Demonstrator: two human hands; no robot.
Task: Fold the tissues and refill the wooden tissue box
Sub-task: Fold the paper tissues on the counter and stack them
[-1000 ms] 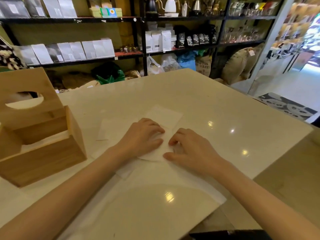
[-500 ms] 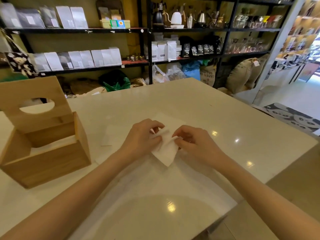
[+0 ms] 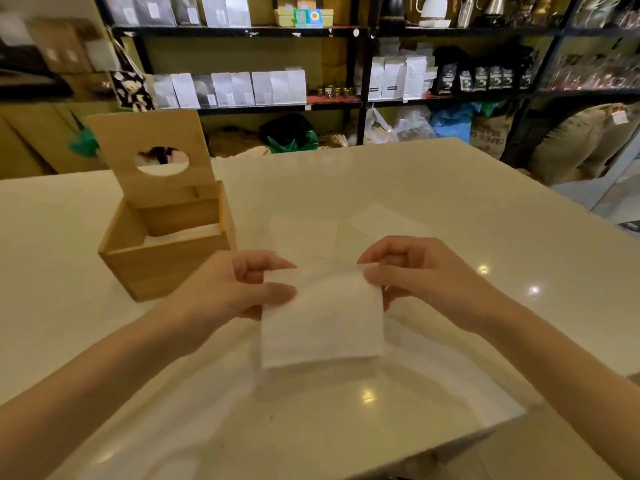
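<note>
Both grips, left hand [image 3: 239, 289] and right hand [image 3: 426, 282], pinched a folded tissue [image 3: 322, 323] above the glossy pale desk [image 3: 450, 209], stocked shelves [image 3: 263, 105] behind.

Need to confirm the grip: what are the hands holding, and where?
Both hands pinch a folded tissue by its top corners: left hand, right hand.

Just one view here — a wide-angle head cam, looking forward and down from the person's own eye level. It sits close over the near edge of the table [image 3: 450, 209], so both forearms run in from the bottom corners. It faces across the table toward the shelves [image 3: 242, 109] on the far wall — straight lines bow near the edges.
</note>
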